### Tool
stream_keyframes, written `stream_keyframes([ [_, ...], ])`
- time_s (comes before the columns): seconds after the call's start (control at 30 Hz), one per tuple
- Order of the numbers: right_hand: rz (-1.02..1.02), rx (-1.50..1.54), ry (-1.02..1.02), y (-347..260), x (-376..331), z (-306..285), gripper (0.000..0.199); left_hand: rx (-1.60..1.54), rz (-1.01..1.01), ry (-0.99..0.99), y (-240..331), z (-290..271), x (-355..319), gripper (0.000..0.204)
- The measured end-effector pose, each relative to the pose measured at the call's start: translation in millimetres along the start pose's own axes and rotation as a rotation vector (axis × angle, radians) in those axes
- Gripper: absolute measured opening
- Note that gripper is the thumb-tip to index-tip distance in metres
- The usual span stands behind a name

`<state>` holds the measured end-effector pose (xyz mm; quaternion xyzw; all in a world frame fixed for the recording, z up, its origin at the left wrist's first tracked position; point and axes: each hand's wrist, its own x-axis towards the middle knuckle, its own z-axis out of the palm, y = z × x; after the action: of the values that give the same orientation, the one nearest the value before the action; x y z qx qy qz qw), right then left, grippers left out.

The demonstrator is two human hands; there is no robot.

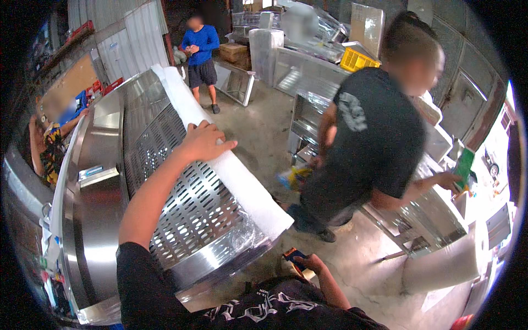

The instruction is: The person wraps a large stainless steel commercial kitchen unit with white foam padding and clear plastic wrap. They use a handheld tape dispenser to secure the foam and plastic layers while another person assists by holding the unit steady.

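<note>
1. White foam strip [220, 159]: a long padded strip lying along the upper edge of the steel unit, running from the far end near the back down to the near corner at picture centre.
2. Left hand [202, 142]: fingers spread, palm laid flat on the white foam strip about midway along it; the bare forearm reaches up across the perforated panel from the lower edge.
3. Stainless steel unit [104, 181]: a large polished piece tipped on its side at left, with a perforated panel [187, 209] of slotted holes facing up, partly under clear film at the near corner.
4. Right hand [308, 263]: low at centre, near the body, closed around a small blue and orange object [292, 256]; what kind of object it is cannot be told.
5. Person in black shirt [368, 143]: standing just right of the unit on the concrete floor [264, 126], bent toward a steel counter [434, 220], one hand at a green item.
6. Person in blue shirt [199, 55]: standing well apart at the back.
7. Yellow crate [357, 59]: among stacked steel pieces at the rear.
</note>
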<state>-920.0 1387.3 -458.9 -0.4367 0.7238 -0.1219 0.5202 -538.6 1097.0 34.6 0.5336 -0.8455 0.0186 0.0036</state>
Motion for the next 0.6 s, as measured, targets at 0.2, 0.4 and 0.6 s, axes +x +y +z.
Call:
stream_keyframes([
  [0.2, -0.147, -0.004, -0.121, -5.9, 0.5, -21.5, 0.055, 0.039, -0.105, -0.034, -6.3, -6.4, 20.3, 0.058],
  [0.4, -0.156, 0.074, -0.091, -12.9, 28.1, -41.6, 0.054, 0.047, -0.273, 0.021, -9.8, 3.8, 33.1, 0.04],
  [0.6, -0.027, 0.103, -0.13, -102.3, 40.6, -106.4, 0.061, -0.061, -0.445, -0.012, -7.1, 9.9, 34.6, 0.06],
])
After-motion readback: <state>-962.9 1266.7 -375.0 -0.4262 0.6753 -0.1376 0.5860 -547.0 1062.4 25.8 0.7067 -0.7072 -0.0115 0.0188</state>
